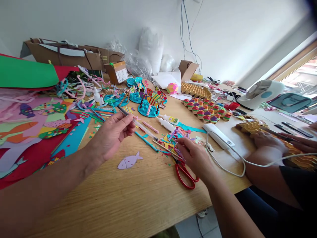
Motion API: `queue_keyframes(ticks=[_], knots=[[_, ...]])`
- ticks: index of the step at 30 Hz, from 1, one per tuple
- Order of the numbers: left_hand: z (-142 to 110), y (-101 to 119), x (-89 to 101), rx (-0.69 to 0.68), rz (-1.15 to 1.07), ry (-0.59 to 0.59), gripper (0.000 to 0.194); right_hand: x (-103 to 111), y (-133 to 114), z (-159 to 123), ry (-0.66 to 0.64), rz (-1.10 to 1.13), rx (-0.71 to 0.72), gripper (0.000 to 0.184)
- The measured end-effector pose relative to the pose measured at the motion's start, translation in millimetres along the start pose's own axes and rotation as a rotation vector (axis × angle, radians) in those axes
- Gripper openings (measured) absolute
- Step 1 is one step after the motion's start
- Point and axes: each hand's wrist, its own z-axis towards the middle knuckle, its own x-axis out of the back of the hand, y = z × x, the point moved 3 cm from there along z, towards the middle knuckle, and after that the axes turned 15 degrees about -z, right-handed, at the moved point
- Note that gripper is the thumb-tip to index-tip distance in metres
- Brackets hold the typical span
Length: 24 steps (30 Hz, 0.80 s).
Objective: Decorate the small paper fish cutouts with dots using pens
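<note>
L hand [116, 130] pinches pen [142, 126] above table [104, 201], thumb to fingers; R hand [194, 153] half-curled over paper scraps [173, 138] beside red scissors [185, 186], hold unclear; pen prob. light, stiff, slightly slippery, best gripped approx. mid-barrel w/ light pressure.

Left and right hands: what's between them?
In the head view: a teal stick, wooden stick, pink twist, colourful scraps, and the clear rod in the left hand.
</note>
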Motion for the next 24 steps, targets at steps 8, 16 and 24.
queue_keyframes(ticks=[8, 16, 24], knots=[[-12.0, -1.5, -2.2, 0.099, -0.041, 0.032, 0.01, 27.3, -16.4, -4.9, 0.366, -0.103, 0.071, 0.014], [-27.3, -11.3, -14.0, 0.303, -0.185, -0.013, 0.017, 18.0, -56.2, -5.2, 0.245, 0.272, 0.104, 0.016], [-24.7, 3.0, -5.7, 0.216, -0.17, -0.022, 0.015, 6.7, -14.8, -11.1, 0.172, 1.092, -0.312, 0.002]])
